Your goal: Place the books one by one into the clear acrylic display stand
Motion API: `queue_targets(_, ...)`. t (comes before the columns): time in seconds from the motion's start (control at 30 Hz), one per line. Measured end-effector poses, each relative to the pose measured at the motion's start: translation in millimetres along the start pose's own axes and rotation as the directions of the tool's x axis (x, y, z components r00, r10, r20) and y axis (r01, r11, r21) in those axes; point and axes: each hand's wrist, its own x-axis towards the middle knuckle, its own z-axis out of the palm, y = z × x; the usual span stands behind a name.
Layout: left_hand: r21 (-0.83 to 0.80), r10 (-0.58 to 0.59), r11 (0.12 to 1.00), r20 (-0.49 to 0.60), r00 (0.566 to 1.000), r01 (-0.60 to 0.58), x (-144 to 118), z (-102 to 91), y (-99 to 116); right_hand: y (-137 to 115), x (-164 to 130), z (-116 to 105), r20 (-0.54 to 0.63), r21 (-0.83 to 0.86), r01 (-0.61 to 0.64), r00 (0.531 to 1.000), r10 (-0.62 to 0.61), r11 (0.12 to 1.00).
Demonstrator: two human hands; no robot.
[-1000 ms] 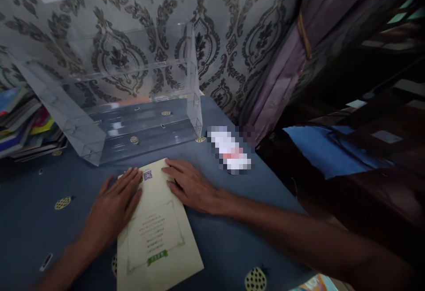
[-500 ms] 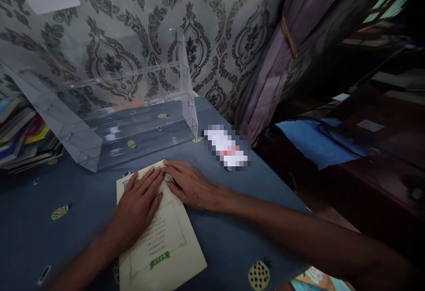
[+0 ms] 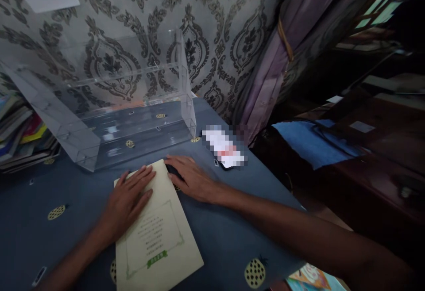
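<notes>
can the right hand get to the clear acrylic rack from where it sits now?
Probably yes. The right hand lies flat on the blue tablecloth beside the booklet, holding nothing. The clear acrylic rack stands just beyond its fingertips, open side facing the person, with only bare cloth between them.

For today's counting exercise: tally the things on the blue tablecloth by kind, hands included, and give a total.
Hands: 2, left hand and right hand
Pale booklet: 1
Clear acrylic rack: 1
Book stack: 1
Blurred-out item: 1
Total: 6
</notes>
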Motion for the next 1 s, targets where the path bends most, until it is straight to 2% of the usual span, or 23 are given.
queue_targets(0.17, -0.156, -0.13, 0.981, -0.108, 0.986, 0.112, -11, -3.3, -23, -2, -2, -3, 0.013, 0.003, 0.012, 1.0, -0.012, 1.0)
queue_targets(0.37, -0.184, -0.347, 0.927, -0.086, 0.934, 0.328, -34, -14.9, -42, -2, 0, -3, 0.029, -0.004, -0.001, 1.0, 0.001, 1.0)
queue_targets(0.47, -0.17, -0.376, 0.917, -0.072, 0.924, 0.36, -41, -19.2, -47, -2, 0, -3, 0.028, -0.007, 0.008, 1.0, -0.007, 1.0)
queue_targets(0.53, -0.16, -0.357, 0.926, -0.079, 0.931, 0.341, -42, -19.7, -47, -2, 0, -3, 0.029, -0.015, 0.013, 0.999, -0.013, 1.0)
queue_targets(0.63, -0.114, -0.297, 0.952, -0.133, 0.946, 0.283, -40, -19.9, -42, -1, 0, -1, 0.02, -0.031, 0.021, 1.0, -0.02, 0.999)
queue_targets(0.73, -0.02, -0.167, 0.986, -0.19, 0.967, 0.166, -38, -22.8, -25, 0, 0, 2, 0.007, -0.047, 0.034, 0.999, -0.034, 0.998)
queue_targets(0.8, 0.033, -0.042, 0.998, -0.168, 0.985, 0.048, -37, -24.4, -6, -1, 1, 2, 0.005, -0.057, 0.038, 0.999, -0.038, 0.998)
queue_targets(0.87, 0.07, 0.087, 0.994, -0.099, 0.991, -0.08, -38, -22.1, 19, -1, 1, 1, 0.012, -0.06, 0.036, 0.999, -0.035, 0.998)
queue_targets(0.93, 0.118, 0.219, 0.97, -0.039, 0.975, -0.213, -41, -13.7, 45, -2, 1, 1, 0.018, -0.059, 0.034, 0.999, -0.033, 0.998)
queue_targets(1.0, 0.176, 0.386, 0.909, -0.011, 0.922, -0.379, -46, -0.5, 66, -2, 1, 0, 0.02, -0.058, 0.036, 0.999, -0.035, 0.998)
